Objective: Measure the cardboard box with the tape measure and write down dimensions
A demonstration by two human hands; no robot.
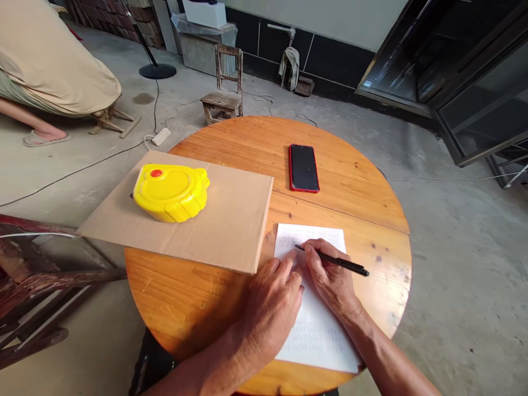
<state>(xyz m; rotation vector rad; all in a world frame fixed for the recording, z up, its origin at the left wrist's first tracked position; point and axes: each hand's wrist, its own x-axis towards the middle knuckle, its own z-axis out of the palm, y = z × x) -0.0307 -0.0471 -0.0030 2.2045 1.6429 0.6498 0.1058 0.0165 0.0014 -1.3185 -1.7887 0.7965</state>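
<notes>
Black pen [347,264] within right grip [333,279], white paper [315,311] beneath.

Soft glare on the tabletop [350,214] at right, shadow lower left.

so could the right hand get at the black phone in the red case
Probably yes: nothing stands between the right hand and the black phone on the round wooden table, though that hand holds a slim black pen.

A round wooden table [355,209] stands on a grey concrete floor [462,247]. Beyond it is a worn wooden chair [223,100]; farther back, black tiles [334,63] line a pale wall [322,22]'s base.
</notes>
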